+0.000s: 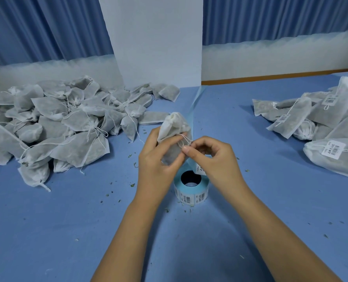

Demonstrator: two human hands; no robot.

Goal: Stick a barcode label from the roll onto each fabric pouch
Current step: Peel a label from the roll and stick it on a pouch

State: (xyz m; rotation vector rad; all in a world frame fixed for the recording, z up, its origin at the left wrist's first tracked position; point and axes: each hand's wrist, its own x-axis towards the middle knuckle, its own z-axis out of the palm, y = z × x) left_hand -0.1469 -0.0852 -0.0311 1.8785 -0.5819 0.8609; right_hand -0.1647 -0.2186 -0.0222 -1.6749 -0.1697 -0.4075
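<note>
**Blue table (67,231): labelling one pouch**

Your left hand (159,159) grips the pouch (174,127) at frame centre, just above the roll (189,195). Your right hand (214,157) pinches its drawstring (186,138). Pull the string clear of the flat face, then press the label (199,170) down smoothly. Unlabelled pile (53,123) upper left, labelled pile (321,123) right.

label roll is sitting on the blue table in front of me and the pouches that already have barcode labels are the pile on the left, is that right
Not quite. The head view shows the label roll sitting on the blue table, but the pouches with barcode labels are the pile on the right. The left pile shows no labels.
</note>
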